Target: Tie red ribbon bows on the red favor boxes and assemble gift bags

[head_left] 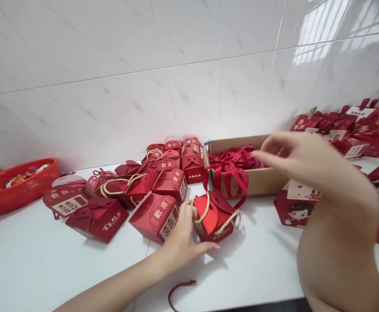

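My left hand [183, 238] grips a small red gift box [220, 212] with twisted rope handles; the fingers are on its left side and the thumb lies along its front. Just behind that box is an open cardboard box [264, 182] full of dark red ribbons [235, 162], some of which hang over its front edge. My right hand [285, 149], blurred, hovers above the right part of the cardboard box with fingers bent and apart. I see nothing in it. A red box with white lettering [155, 216] stands close to the left hand.
Several folded red gift boxes [170, 164] crowd the counter [88, 268] against the tiled wall. At the left is a red plastic basin [17, 193] with wrapped items. More red boxes [348, 130] stand at the right. A dark red cord [176, 290] lies near the front edge.
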Available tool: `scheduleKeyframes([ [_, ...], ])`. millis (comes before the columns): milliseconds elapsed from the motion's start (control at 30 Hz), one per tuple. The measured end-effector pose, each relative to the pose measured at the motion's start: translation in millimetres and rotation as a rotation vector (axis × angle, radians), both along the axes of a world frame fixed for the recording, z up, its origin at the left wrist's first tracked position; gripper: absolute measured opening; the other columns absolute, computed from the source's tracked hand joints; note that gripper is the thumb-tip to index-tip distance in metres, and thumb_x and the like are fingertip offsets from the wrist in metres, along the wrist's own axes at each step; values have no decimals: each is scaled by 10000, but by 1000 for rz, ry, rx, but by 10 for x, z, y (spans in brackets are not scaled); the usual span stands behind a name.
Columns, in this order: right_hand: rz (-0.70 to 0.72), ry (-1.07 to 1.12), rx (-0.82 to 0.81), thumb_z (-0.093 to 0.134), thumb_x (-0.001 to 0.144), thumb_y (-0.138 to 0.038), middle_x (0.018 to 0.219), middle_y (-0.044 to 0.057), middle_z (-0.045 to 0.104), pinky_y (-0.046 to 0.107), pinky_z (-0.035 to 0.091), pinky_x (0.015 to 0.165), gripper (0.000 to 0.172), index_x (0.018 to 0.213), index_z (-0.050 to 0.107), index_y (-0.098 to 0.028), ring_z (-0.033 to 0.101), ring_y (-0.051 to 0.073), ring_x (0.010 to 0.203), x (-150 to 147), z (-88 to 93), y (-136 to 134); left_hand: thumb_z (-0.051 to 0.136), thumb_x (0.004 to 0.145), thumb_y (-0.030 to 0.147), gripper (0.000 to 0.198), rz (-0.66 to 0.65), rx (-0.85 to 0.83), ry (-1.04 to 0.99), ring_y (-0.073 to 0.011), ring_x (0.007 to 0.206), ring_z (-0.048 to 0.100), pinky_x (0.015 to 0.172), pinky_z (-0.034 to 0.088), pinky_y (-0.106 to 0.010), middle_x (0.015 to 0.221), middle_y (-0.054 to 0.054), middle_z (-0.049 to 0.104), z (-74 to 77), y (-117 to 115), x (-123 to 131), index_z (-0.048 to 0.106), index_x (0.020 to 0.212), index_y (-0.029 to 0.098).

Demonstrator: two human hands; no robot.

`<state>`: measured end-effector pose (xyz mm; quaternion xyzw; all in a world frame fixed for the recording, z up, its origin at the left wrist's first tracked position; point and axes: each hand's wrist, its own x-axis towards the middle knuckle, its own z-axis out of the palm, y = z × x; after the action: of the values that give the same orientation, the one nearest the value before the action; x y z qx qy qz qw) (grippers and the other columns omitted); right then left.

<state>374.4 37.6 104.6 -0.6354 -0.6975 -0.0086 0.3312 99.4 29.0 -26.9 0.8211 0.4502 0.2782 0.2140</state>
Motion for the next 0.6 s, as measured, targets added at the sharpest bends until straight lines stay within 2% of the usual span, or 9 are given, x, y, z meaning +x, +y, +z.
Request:
scheduleKeyframes([
  [100,22,-227,-425,600,695,-539,633,30,619,276,367,483,351,650,594,-191,558,165,543,-162,-72,282,609,785,462,328,-8,71,138,-287,1152,490,797,523,-393,1228,-129,406,-31,57,-31,420,909,224],
  [167,-13,-345,-522,614,674,-530,654,56,621,284,354,481,354,622,576,-182,570,192,578,-272,-128,418,482,877,385,163,-2,169,244,-262,1056,560,732,526,-371,1229,-118,443,29,64,-53,488,871,223],
  [200,-26,-378,-536,622,674,-490,675,68,624,285,354,486,317,630,574,-180,576,202,600,-317,-150,463,446,894,352,156,-2,223,291,-251,993,587,707,522,-367,1207,-113,474,72,64,-57,511,842,220],
  [267,-24,-399,-542,606,690,-354,711,80,628,283,354,495,182,655,576,-178,580,205,621,-370,-175,508,411,903,307,182,-7,293,334,-226,892,613,692,513,-356,1132,-99,544,176,61,-61,541,814,217],
  [333,10,-385,-559,551,693,-233,707,71,629,278,350,494,70,646,567,-183,569,192,601,-361,-176,503,399,907,291,182,12,284,283,-197,827,623,687,509,-325,1008,-71,610,303,52,-90,560,851,226],
  [400,35,-347,-552,513,703,-210,665,53,620,276,342,487,98,616,553,-188,551,179,566,-297,-157,464,411,906,308,170,98,251,158,-171,784,629,676,510,-292,918,-36,642,441,45,-190,562,941,240],
  [467,31,-272,-473,503,734,-271,640,38,616,274,340,483,149,623,567,-196,540,172,547,-202,-128,405,454,887,349,185,259,279,7,-170,804,633,673,517,-281,959,-26,648,563,51,-400,553,1003,245],
  [533,13,-143,-316,507,759,-352,684,31,638,272,360,500,190,701,619,-210,554,171,575,-112,-94,337,492,861,387,222,440,371,-109,-183,858,626,717,523,-295,1025,-25,634,638,83,-726,548,1020,243],
  [600,-22,18,-119,537,758,-392,731,27,661,274,394,536,211,773,655,-219,578,174,626,-57,-62,273,525,830,411,259,659,474,-47,-202,867,613,811,506,-348,1069,-24,624,654,145,-1131,558,1018,236],
])
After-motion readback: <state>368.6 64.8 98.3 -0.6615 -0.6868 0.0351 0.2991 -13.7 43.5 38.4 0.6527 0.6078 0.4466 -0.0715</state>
